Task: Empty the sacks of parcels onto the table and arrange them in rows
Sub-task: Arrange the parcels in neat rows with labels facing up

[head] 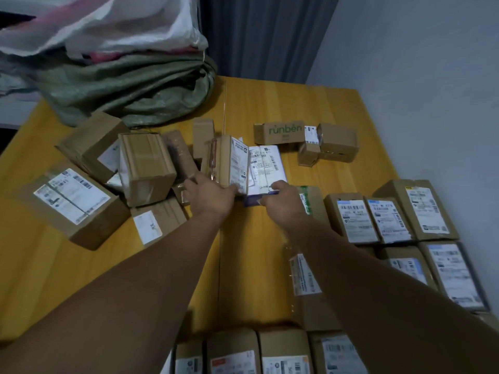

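My left hand [208, 195] grips the near end of a tall cardboard parcel [229, 163] with a white label, at the table's middle. Right beside it, my right hand [283, 201] holds the near edge of a flat white-and-blue parcel [266, 168]. A loose heap of brown parcels [113, 179] lies to the left. Labelled parcels stand in rows at the right [391, 217] and along the near edge [270, 352]. Empty green and white sacks [129, 76] are piled at the back left.
The yellow wooden table [297, 103] has bare surface at its centre and far right. A "runben" box [280, 132] and two small boxes [329, 144] sit at the back. A grey curtain and white wall stand behind.
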